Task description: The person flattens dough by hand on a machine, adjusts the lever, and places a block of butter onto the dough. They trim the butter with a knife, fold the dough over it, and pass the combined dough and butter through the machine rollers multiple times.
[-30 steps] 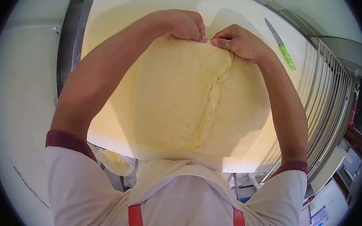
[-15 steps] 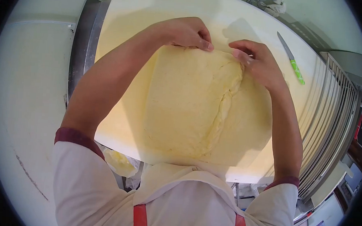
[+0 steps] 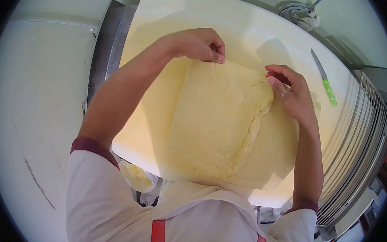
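Observation:
A large pale-yellow sheet of dough (image 3: 215,122) lies on the white worktop, folded so that a rough, lumpy edge (image 3: 251,135) runs down its right part. At the dough's far edge my left hand (image 3: 205,45) pinches the rim between thumb and fingers. My right hand (image 3: 291,89) is by the far right corner of the fold, with curved fingers and a gap between thumb and forefinger. I see nothing held in it, though the palm side is partly hidden.
To the right on the worktop (image 3: 164,19) lies a knife (image 3: 324,78) with a green handle. Beyond it stands a metal rack of bars (image 3: 356,144). A coiled grey cable (image 3: 295,12) sits at the back. Below the near left edge is a plastic bag (image 3: 139,178) with something yellow.
The view has shifted, so everything appears farther right and lower. My right hand has moved away from my left, its thumb and forefinger wider apart. My left hand stays at the far edge.

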The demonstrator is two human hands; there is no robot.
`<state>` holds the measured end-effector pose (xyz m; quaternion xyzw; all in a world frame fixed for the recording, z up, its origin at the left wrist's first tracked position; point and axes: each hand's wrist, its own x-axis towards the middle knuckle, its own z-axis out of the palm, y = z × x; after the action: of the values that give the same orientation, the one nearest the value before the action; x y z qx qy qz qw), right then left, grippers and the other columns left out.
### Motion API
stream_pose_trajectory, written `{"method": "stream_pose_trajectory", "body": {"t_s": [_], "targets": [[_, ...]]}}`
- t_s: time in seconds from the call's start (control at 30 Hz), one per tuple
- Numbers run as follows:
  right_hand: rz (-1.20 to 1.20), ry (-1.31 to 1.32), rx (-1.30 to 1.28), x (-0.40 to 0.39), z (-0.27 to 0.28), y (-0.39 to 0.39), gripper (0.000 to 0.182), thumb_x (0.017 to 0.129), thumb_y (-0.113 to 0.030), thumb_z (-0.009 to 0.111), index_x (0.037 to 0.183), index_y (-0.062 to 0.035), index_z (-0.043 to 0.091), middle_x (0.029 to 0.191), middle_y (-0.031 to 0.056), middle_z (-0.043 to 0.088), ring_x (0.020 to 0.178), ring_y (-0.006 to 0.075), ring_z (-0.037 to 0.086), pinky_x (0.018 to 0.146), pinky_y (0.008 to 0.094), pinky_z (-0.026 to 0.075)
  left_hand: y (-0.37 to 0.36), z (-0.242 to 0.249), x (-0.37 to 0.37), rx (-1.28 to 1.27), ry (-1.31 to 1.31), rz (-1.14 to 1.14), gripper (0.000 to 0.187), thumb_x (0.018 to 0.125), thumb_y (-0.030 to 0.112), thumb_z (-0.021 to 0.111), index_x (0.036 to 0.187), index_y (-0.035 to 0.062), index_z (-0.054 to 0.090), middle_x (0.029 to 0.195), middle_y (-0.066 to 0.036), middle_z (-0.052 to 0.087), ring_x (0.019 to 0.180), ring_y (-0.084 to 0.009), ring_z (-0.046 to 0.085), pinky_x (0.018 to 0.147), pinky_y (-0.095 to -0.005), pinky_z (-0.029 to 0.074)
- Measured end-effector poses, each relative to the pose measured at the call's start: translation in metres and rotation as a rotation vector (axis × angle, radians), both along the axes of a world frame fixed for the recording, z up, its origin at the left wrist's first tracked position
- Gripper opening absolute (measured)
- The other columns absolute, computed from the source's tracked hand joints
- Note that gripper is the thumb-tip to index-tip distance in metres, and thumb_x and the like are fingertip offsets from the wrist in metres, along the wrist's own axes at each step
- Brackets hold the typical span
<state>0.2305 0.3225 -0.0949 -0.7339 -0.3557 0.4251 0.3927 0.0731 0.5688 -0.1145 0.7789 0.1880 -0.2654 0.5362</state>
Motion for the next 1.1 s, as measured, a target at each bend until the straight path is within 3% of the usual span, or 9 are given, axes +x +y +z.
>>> {"method": "stream_pose_trajectory", "body": {"t_s": [0.23, 0.43, 0.53, 0.63, 0.83, 0.93, 1.03, 1.1], "targets": [[-0.027, 0.031, 0.004, -0.001, -0.002, -0.003, 0.024, 0.090, -0.006, 0.061, 0.112, 0.0019, 0.062, 0.100, 0.0078, 0.062, 0.096, 0.0151, 0.058, 0.089, 0.0285, 0.046, 0.011, -0.002, -0.017, 0.002, -0.020, 0.073, 0.016, 0.087, 0.017, 0.066, 0.089, 0.0012, 0.067, 0.072, 0.002, 0.058, 0.071, -0.0096, 0.050, 0.067, -0.0283, 0.042], [-0.017, -0.032, 0.004, -0.004, -0.004, -0.001, 0.022, 0.089, -0.005, 0.061, 0.110, 0.0025, 0.062, 0.099, 0.0074, 0.062, 0.095, 0.0151, 0.058, 0.088, 0.0280, 0.046, 0.008, 0.001, -0.012, 0.093, 0.020, 0.017, 0.022, 0.089, 0.020, 0.063, 0.099, 0.0008, 0.069, 0.088, -0.002, 0.065, 0.082, -0.0110, 0.056, 0.075, -0.0270, 0.045], [-0.029, -0.038, 0.028, -0.004, -0.005, -0.002, 0.022, 0.089, -0.005, 0.062, 0.110, 0.0027, 0.062, 0.098, 0.0075, 0.062, 0.093, 0.0152, 0.059, 0.086, 0.0276, 0.046, 0.012, -0.006, -0.019, -0.008, -0.026, 0.100, 0.023, 0.090, 0.020, 0.063, 0.102, 0.0017, 0.069, 0.091, -0.002, 0.066, 0.085, -0.0117, 0.058, 0.079, -0.0267, 0.045], [-0.038, -0.062, 0.064, -0.008, -0.006, -0.003, 0.022, 0.089, -0.005, 0.062, 0.109, 0.0033, 0.061, 0.096, 0.0080, 0.061, 0.091, 0.0157, 0.059, 0.086, 0.0273, 0.046, 0.025, 0.007, -0.031, -0.171, -0.029, 0.106, 0.022, 0.089, 0.018, 0.063, 0.104, 0.0022, 0.069, 0.091, -0.001, 0.066, 0.085, -0.0120, 0.058, 0.079, -0.0262, 0.045], [-0.052, -0.099, 0.055, -0.011, -0.007, -0.003, 0.022, 0.089, -0.005, 0.062, 0.110, 0.0021, 0.062, 0.097, 0.0094, 0.062, 0.091, 0.0176, 0.060, 0.086, 0.0278, 0.046, 0.019, -0.006, -0.026, 0.002, 0.029, 0.138, 0.015, 0.087, 0.014, 0.063, 0.094, 0.0013, 0.068, 0.082, 0.002, 0.063, 0.080, -0.0107, 0.055, 0.076, -0.0254, 0.044], [-0.067, -0.323, 0.221, -0.009, -0.014, -0.009, 0.023, 0.088, -0.004, 0.061, 0.111, 0.0006, 0.062, 0.102, 0.0110, 0.063, 0.097, 0.0206, 0.060, 0.091, 0.0296, 0.045, 0.012, -0.007, -0.023, 0.099, -0.012, 0.132, 0.012, 0.087, 0.014, 0.064, 0.089, 0.0022, 0.067, 0.076, 0.002, 0.060, 0.075, -0.0091, 0.052, 0.072, -0.0255, 0.043], [-0.241, -0.390, 0.340, -0.015, -0.012, -0.021, 0.029, 0.087, -0.003, 0.060, 0.115, -0.0013, 0.060, 0.109, 0.0131, 0.062, 0.105, 0.0244, 0.058, 0.097, 0.0332, 0.042, 0.014, -0.010, -0.027, 0.085, -0.092, 0.131, 0.013, 0.088, 0.015, 0.064, 0.090, 0.0030, 0.067, 0.075, 0.002, 0.059, 0.072, -0.0088, 0.050, 0.069, -0.0259, 0.043], [-0.281, -0.499, 0.321, -0.021, -0.009, -0.038, 0.034, 0.085, -0.003, 0.060, 0.119, -0.0014, 0.058, 0.114, 0.0149, 0.060, 0.110, 0.0279, 0.056, 0.099, 0.0355, 0.041, 0.017, -0.014, -0.032, 0.070, -0.139, 0.111, 0.014, 0.089, 0.016, 0.064, 0.091, 0.0029, 0.067, 0.075, 0.001, 0.059, 0.071, -0.0088, 0.051, 0.067, -0.0265, 0.043]]}}
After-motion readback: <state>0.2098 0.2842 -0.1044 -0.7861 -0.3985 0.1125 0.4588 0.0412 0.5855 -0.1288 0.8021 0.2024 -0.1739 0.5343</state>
